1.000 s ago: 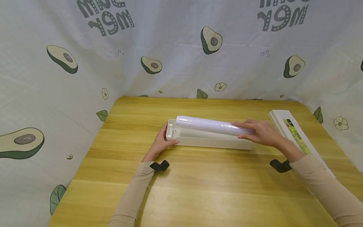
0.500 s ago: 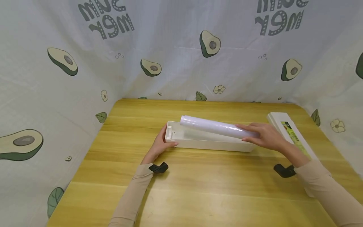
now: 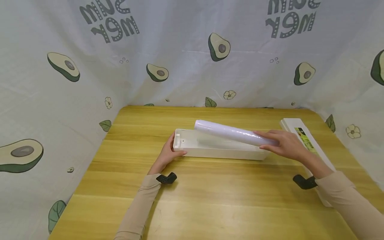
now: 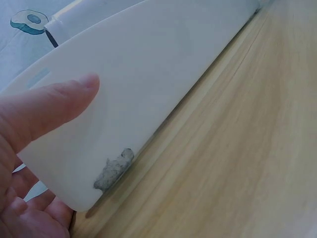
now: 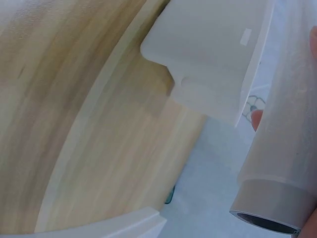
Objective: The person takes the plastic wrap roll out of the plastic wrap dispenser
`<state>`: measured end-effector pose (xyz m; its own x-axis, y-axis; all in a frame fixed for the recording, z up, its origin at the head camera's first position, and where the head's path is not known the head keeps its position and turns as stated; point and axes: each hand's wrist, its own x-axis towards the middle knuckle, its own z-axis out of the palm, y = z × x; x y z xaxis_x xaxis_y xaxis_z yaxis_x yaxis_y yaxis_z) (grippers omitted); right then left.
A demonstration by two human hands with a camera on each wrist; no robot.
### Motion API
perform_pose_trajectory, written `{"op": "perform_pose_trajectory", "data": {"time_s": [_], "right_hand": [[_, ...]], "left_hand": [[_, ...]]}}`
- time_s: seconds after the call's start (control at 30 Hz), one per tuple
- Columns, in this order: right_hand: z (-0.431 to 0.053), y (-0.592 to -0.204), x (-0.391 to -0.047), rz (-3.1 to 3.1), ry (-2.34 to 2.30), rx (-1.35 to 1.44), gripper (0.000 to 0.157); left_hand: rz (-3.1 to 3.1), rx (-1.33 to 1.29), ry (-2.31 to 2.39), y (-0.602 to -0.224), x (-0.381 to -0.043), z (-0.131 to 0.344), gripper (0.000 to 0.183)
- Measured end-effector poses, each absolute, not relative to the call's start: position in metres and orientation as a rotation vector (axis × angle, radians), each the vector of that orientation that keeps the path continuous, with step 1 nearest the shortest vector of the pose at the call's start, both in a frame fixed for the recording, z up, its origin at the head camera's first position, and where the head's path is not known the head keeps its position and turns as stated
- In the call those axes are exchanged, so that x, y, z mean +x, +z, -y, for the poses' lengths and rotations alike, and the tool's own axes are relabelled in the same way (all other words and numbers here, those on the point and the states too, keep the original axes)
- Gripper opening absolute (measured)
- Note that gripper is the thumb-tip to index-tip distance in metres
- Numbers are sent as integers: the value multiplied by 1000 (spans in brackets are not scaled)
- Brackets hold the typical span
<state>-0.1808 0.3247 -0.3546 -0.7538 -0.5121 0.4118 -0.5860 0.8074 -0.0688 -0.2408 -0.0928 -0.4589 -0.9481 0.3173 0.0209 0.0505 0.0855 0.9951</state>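
My right hand [image 3: 283,142] grips the right end of a roll of plastic wrap [image 3: 228,130], thumb in front and fingers behind. The roll slants over a long white open-topped box [image 3: 222,152], its left end raised higher than its right. In the right wrist view, the hollow end of the roll's tube [image 5: 267,208] sticks out past the wrap. My left hand [image 3: 168,152] holds the box's left end, with the thumb on the front wall and the other fingers round the end. A grey patch [image 4: 115,169] marks the box's lower edge in the left wrist view.
A long white lid-like piece [image 3: 295,124] with a green and yellow label lies on the right of the wooden table [image 3: 216,206], partly hidden under my right forearm. A cloth [image 3: 186,43] printed with avocados hangs behind and beside the table.
My right hand and the roll have shifted to the right, and the roll's left end has drawn away from the box's left end. My left hand keeps its hold on the box.
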Motion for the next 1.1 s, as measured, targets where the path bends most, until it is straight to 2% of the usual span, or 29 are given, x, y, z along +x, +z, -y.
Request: {"op": "perform_pose_trajectory", "data": {"time_s": [0.17,0.4,0.7,1.1], "right_hand": [[-332,-353,-178,2556,277,819,71],[-340,-353,-172,2578,291,788,69],[-346,-357,-161,2634,292,690,64],[-352,-363,-153,2540,304,644,68]], "left_hand": [[-2168,359,1955,-457,-243,93,98],[-2107,315,1922,-431,-230,94,97],[-2123,310,1920,-448,-237,92,99],[-2171,353,1946,-460,-239,92,98]]}}
